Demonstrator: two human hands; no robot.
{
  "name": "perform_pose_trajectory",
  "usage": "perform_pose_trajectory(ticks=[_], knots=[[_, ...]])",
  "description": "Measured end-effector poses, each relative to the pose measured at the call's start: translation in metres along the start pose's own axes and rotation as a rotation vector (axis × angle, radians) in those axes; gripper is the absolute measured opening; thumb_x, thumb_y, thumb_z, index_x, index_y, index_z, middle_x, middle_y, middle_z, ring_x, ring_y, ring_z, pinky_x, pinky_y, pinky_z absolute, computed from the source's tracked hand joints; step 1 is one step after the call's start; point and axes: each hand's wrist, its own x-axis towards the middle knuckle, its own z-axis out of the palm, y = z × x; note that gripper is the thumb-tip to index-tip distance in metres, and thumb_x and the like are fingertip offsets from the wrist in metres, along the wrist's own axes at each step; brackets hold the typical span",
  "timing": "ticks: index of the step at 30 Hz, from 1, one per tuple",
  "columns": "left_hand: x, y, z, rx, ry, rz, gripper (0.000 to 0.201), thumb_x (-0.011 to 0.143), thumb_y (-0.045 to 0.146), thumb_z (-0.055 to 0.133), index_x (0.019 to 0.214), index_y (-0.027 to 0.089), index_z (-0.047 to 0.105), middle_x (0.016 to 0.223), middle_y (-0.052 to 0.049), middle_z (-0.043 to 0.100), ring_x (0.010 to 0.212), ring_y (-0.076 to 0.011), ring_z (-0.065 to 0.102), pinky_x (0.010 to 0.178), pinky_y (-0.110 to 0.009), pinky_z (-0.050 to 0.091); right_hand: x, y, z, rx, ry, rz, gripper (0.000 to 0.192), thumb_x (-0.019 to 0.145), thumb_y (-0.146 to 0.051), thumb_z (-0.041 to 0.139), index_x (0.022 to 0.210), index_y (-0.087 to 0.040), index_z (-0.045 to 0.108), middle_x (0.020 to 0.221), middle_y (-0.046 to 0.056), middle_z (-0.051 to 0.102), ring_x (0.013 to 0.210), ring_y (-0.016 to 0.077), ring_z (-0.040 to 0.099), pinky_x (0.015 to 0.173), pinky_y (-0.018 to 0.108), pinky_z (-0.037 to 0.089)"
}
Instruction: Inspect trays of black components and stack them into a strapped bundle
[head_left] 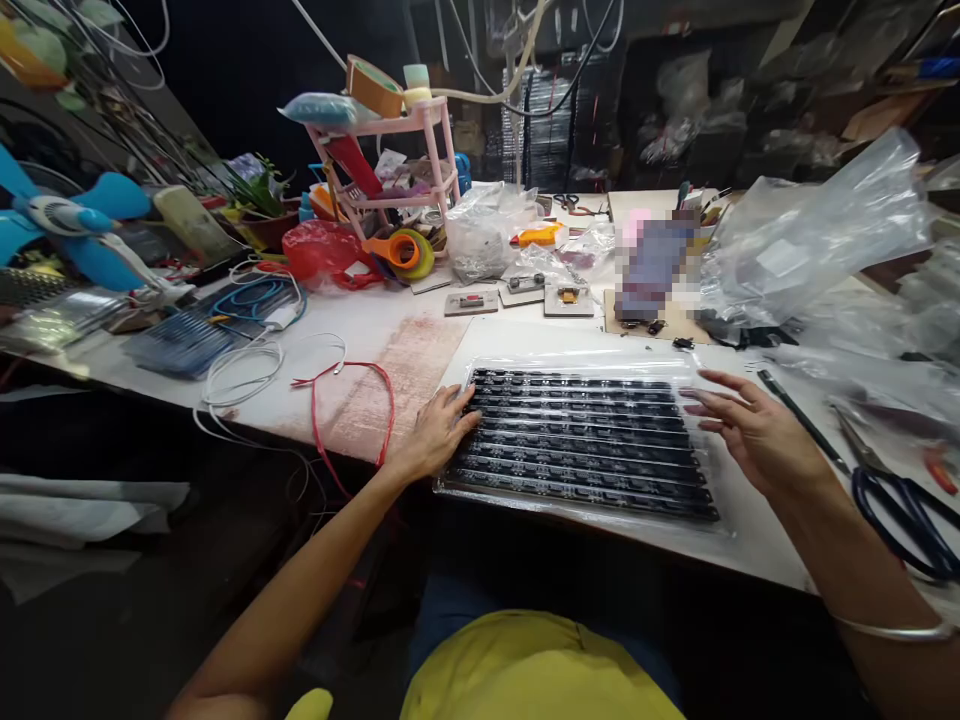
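Observation:
A clear plastic tray [585, 362] filled with several long black circuit strips [585, 440] lies at the near edge of the white table [360, 330]. My left hand [439, 430] rests on the tray's left end, fingers spread over the strips. At the tray's right end my right hand [754, 425] hovers with its fingers apart and nothing in it; a thin bangle sits on that wrist.
Blue-handled scissors [911, 515] and a black pen [799, 418] lie at the right. A red wire [367, 400] and white cables [240, 375] lie at the left. Behind stand a pink rack [409, 160], tape rolls [405, 250], small jigs [471, 301] and crumpled plastic bags [810, 240].

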Motion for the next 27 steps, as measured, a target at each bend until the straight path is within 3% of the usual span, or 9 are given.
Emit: perform_pose_trajectory(ticks=[3,8,10,12,15,18,20,23,27], knots=[[0.003,-0.003,-0.014,-0.247,0.049,-0.045,0.053,0.089,0.053,0.038,0.126,0.019,0.055,0.137,-0.011,0.048,0.128,-0.0227,0.041,0.108,-0.041,0.029,-0.001,-0.004,0.003,0.018,-0.054,0.025,0.058,0.067,-0.032,0.074,0.12,-0.029,0.053,0.073,0.002,0.07,0.059,0.0159,0.062,0.049,0.024,0.048],[-0.003,-0.009,-0.058,-0.847,0.486,-0.225,0.047,0.082,0.053,0.051,0.107,0.016,0.063,0.109,-0.012,0.065,0.099,-0.0197,0.061,0.087,-0.036,0.045,0.005,-0.017,0.009,0.127,-0.032,0.08,0.034,0.072,-0.024,0.067,0.106,-0.021,0.061,0.069,0.004,0.067,0.054,0.015,0.059,0.051,0.027,0.049],[-0.007,-0.004,-0.072,-0.925,0.595,-0.191,0.036,0.081,0.045,0.055,0.098,0.015,0.066,0.096,-0.009,0.068,0.087,-0.0166,0.063,0.081,-0.032,0.046,0.006,-0.026,0.012,0.217,0.034,0.008,0.021,0.078,-0.022,0.061,0.099,-0.019,0.062,0.077,0.005,0.066,0.057,0.0113,0.058,0.058,0.024,0.05],[-0.01,0.009,-0.077,-0.944,0.622,-0.117,0.026,0.08,0.036,0.058,0.093,0.016,0.067,0.088,-0.006,0.069,0.082,-0.0148,0.063,0.08,-0.03,0.046,0.001,-0.038,0.017,0.311,0.115,-0.106,0.024,0.084,-0.022,0.052,0.107,-0.018,0.059,0.1,0.008,0.064,0.076,0.011,0.062,0.072,0.024,0.05],[-0.01,0.046,-0.06,-0.906,0.444,0.011,0.02,0.078,0.027,0.063,0.093,0.016,0.069,0.089,-0.005,0.07,0.085,-0.0147,0.063,0.085,-0.031,0.045,-0.018,-0.055,0.031,0.472,0.023,-0.221,0.033,0.084,-0.023,0.047,0.117,-0.021,0.054,0.126,0.007,0.055,0.107,0.0169,0.057,0.089,0.032,0.047],[-0.007,0.094,-0.022,-0.849,-0.02,0.112,0.034,0.077,0.026,0.068,0.109,0.018,0.065,0.109,-0.008,0.067,0.101,-0.0178,0.061,0.092,-0.032,0.043,-0.045,-0.062,0.055,0.574,-0.284,-0.223,0.029,0.081,-0.028,0.051,0.109,-0.028,0.06,0.116,0.0,0.063,0.104,0.019,0.06,0.091,0.038,0.048],[-0.003,0.127,0.005,-0.93,-0.234,0.173,0.05,0.077,0.027,0.069,0.125,0.022,0.055,0.125,-0.008,0.06,0.112,-0.0198,0.056,0.095,-0.033,0.043,-0.06,-0.058,0.074,0.571,-0.407,-0.231,0.028,0.081,-0.028,0.055,0.108,-0.033,0.061,0.111,-0.003,0.066,0.101,0.0174,0.062,0.089,0.036,0.049],[0.007,0.166,0.032,-1.199,-0.185,0.219,0.044,0.082,0.032,0.063,0.124,0.022,0.052,0.122,-0.007,0.061,0.111,-0.0187,0.057,0.092,-0.033,0.045,-0.072,-0.047,0.094,0.584,-0.466,-0.233,0.03,0.082,-0.026,0.059,0.11,-0.035,0.061,0.114,-0.006,0.065,0.101,0.0147,0.062,0.089,0.033,0.049],[0.021,0.183,0.029,-1.307,-0.071,0.202,0.016,0.086,0.029,0.059,0.091,0.014,0.053,0.098,-0.007,0.069,0.098,-0.0182,0.064,0.086,-0.034,0.049,-0.067,-0.042,0.083,0.552,-0.489,-0.202,0.03,0.081,-0.028,0.062,0.112,-0.031,0.062,0.118,-0.002,0.063,0.106,0.0156,0.059,0.091,0.034,0.049]])
